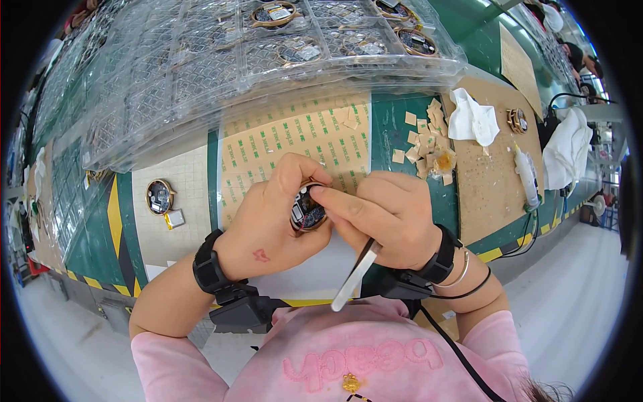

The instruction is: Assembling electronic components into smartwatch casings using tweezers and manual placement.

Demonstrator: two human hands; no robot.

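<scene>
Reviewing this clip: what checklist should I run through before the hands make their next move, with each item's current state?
1. Round case supported: ok, in the left hand.
2. Right hand at the case: ok, fingertips at its near-right edge.
3. Tweezers secured: ok, tucked in the right hand.
4. Spot beneath the right fingertips properly seated: cannot tell, fingers cover it.
5. Second case apart from the hands: ok, lying farther left.
6. Small paper squares tidied: not ok, scattered beyond the right hand.

The held case [309, 213] is gold-rimmed black, the sheet [268, 142] tan with green marks, the 2 wristbands [208, 264] black.
</scene>
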